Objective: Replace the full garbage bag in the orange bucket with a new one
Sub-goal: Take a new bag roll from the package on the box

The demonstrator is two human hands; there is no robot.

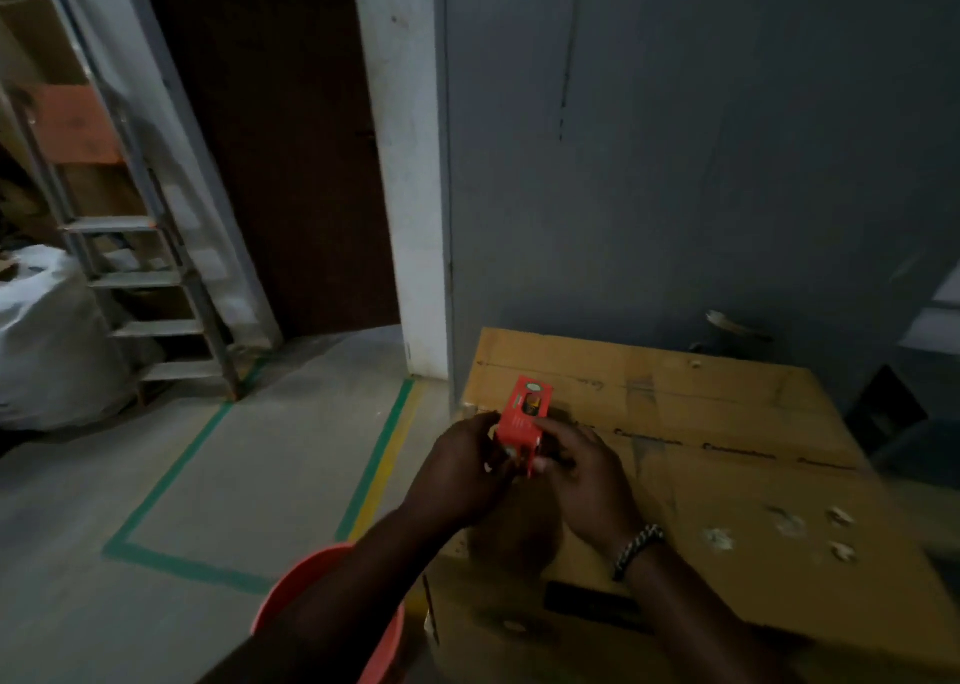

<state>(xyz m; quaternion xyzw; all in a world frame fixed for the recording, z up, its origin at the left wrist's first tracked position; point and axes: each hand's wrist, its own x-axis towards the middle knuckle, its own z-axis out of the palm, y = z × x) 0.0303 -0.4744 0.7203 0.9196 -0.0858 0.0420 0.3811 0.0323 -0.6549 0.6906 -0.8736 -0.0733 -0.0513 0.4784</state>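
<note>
head view: the left hand (467, 468) and right hand (582, 481) curl their fingers round a small red box (524, 418), held over a carton (727, 475), likely to draw a new bag from it. the bucket (298, 577) stands on the floor under the left forearm, contents hidden.

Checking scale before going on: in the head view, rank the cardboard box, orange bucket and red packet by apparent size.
1. Cardboard box.
2. Orange bucket, partly hidden by the left arm and nearest the camera.
3. Red packet.
</note>
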